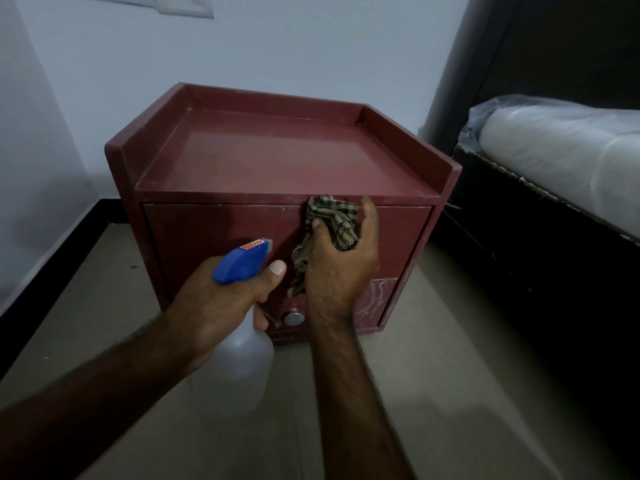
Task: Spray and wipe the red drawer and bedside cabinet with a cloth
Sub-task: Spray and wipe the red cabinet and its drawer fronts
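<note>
Against the pale wall (263, 46), on the beige floor (450, 358), stands the bedside cabinet (277, 150), dark red, its top a shallow tray with a raised rim along the back and both sides. The red drawer (207, 244) fills the upper part of the cabinet's front and sits closed, flush under the front edge of the top.

The right hand (337, 268) presses a checked cloth (334, 216) against the drawer face, just below its top edge and right of centre. Its fingers and thumb are curled round the bunched fabric, and a loose tail of the cloth hangs down on the hand's left side.

The left hand (221, 303) is clamped round the neck of a spray bottle (242, 368). The bottle has a translucent white body and a blue spray head, and its nozzle points at the drawer face near the middle. It is held clear of the cabinet, just left of the right hand.

A round metal knob (294, 319) shows low on the cabinet front, between the two wrists. A whitish smeared patch (381, 296) marks the lower right corner of the front.

At the right edge of the floor stands a dark bed frame (519, 244) carrying a plastic-wrapped mattress (571, 157). A white switch plate (183, 5) is fixed high on the wall.
</note>
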### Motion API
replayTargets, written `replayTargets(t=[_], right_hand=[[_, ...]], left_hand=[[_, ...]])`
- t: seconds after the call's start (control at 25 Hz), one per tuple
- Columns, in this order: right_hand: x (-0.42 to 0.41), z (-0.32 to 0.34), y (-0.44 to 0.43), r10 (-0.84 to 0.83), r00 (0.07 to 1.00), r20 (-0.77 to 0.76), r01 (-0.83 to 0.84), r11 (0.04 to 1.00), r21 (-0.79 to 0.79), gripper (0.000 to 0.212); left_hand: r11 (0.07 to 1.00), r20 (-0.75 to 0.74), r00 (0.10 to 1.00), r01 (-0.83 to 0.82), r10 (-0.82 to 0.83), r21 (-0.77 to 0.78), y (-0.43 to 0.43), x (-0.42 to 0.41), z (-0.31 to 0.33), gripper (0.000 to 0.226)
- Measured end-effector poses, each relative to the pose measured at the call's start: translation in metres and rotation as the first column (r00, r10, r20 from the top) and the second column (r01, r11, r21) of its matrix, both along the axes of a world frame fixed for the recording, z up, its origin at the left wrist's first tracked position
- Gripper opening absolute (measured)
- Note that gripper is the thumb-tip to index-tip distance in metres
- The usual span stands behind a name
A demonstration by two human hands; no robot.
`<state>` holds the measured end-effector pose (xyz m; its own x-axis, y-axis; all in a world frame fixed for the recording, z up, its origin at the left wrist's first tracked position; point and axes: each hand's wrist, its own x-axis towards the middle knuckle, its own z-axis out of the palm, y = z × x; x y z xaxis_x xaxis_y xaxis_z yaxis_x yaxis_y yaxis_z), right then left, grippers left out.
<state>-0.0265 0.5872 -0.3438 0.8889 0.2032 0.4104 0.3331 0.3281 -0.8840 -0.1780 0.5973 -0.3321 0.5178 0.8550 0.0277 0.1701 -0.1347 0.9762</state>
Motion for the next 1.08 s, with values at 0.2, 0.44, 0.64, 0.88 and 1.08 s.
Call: replayTargets(t=[0.2,0.44,0.64,0.88,1.08], right_hand=[[-0.006,0.005,0.002,-0.015,0.996,0.089,0.018,0.999,-0.029,0.071],[-0.012,0.002,0.009,0.020,0.988,0.155,-0.017,1.000,-0.020,0.071],[-0.020,0.004,0.009,0.056,0.981,0.187,-0.053,0.998,-0.022,0.070],[0.005,0.000,-0.001,-0.033,0.998,0.058,0.034,0.999,-0.002,0.070],[-0.017,0.005,0.005,-0.029,0.993,0.116,0.032,0.999,-0.025,0.071]], left_hand=[[1.000,0.019,1.000,-0.024,0.025,-0.012,0.000,0.000,0.004,0.056],[0.997,-0.028,0.996,-0.081,0.081,0.006,0.000,-0.001,0.003,0.046],[0.995,-0.048,0.994,-0.100,0.101,0.022,0.005,-0.010,0.004,0.048],[0.995,-0.041,0.994,-0.097,0.098,0.020,0.008,-0.017,0.003,0.046],[0.993,-0.025,0.993,-0.119,0.119,0.025,0.015,-0.027,-0.001,0.052]])
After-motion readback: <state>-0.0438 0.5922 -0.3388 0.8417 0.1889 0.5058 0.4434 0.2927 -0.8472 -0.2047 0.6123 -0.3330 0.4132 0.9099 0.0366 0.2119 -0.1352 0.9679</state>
